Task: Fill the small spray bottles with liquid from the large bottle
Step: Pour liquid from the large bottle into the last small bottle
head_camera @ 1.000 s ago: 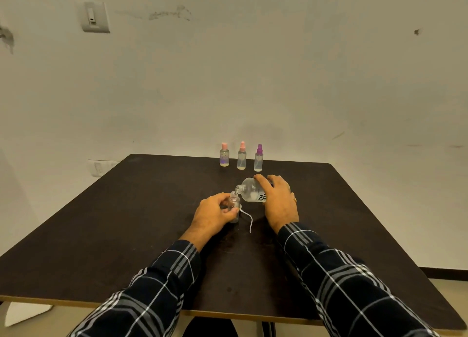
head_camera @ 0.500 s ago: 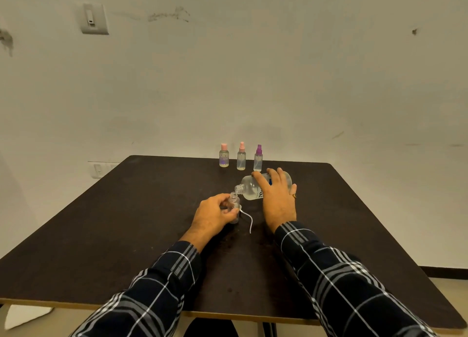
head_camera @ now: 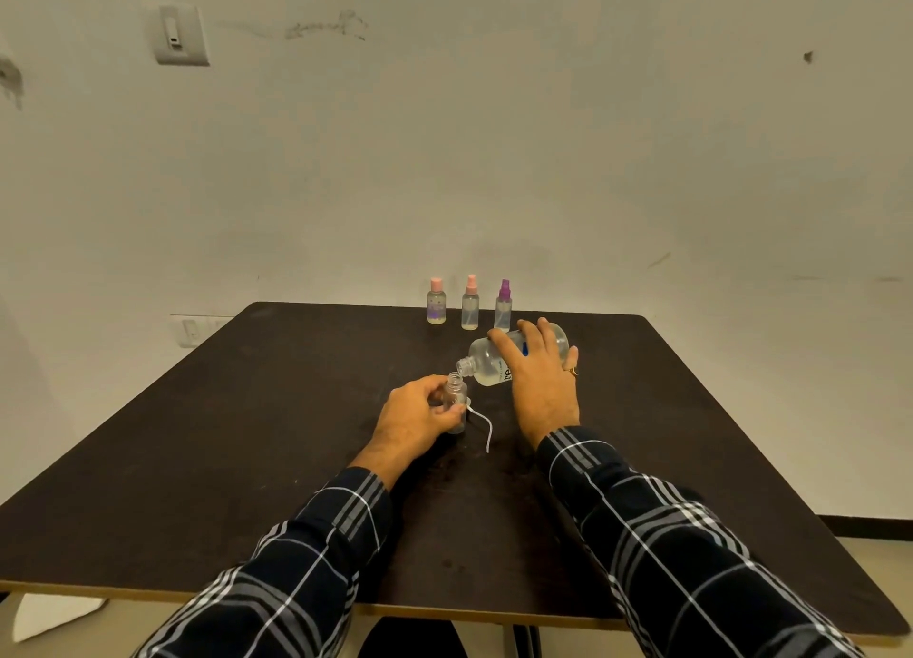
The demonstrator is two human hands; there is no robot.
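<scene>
My right hand (head_camera: 541, 375) grips the large clear bottle (head_camera: 489, 363), tipped on its side with its open neck pointing left and down. That neck sits just above the open mouth of a small clear bottle (head_camera: 455, 400), which stands upright on the dark table (head_camera: 247, 435). My left hand (head_camera: 412, 422) holds the small bottle around its body. The small bottle's white spray top with its thin dip tube (head_camera: 483, 422) lies on the table just right of it. I cannot see a stream of liquid.
Three capped small spray bottles stand in a row at the table's far edge: a pink flat-capped one (head_camera: 436, 304), a pink sprayer (head_camera: 470, 305) and a purple sprayer (head_camera: 503, 306). A white wall rises right behind them.
My right hand has lifted the large bottle's base and drawn it back and to the right, tipping the neck down toward the small bottle. My left hand stays put.
</scene>
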